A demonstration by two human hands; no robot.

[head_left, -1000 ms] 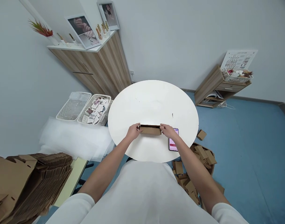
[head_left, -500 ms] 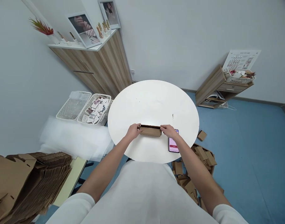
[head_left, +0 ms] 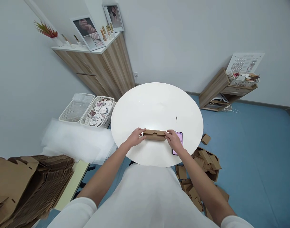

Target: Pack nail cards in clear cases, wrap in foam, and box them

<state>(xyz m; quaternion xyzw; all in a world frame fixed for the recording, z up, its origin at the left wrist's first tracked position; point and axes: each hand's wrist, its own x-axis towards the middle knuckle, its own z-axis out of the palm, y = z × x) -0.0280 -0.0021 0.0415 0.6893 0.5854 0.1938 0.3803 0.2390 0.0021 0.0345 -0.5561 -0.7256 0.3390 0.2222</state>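
Observation:
A small brown cardboard box (head_left: 154, 137) lies long side toward me near the front of the round white table (head_left: 156, 104). Its top flap, with a half-round notch in the edge, slants over the front wall, leaving a dark gap between them. My left hand (head_left: 135, 136) grips the left end, thumb and fingers around the corner. At the right end, my right hand (head_left: 172, 139) pinches the other corner. Partly under my right wrist is a phone (head_left: 180, 136) with a lit pink screen, lying on the tabletop.
Left of the table are two white baskets, one with printed cards (head_left: 99, 112), then translucent sheets (head_left: 78, 141) and stacked flat cardboard (head_left: 47, 186). Small cardboard boxes (head_left: 208, 160) fill a container and lie on the floor at right. Wooden cabinets (head_left: 106, 69) stand along the wall.
The notched flap has come down toward the front of the box, covering the dark opening. Both hands have shifted their hold at the ends, and the view has tilted slightly.

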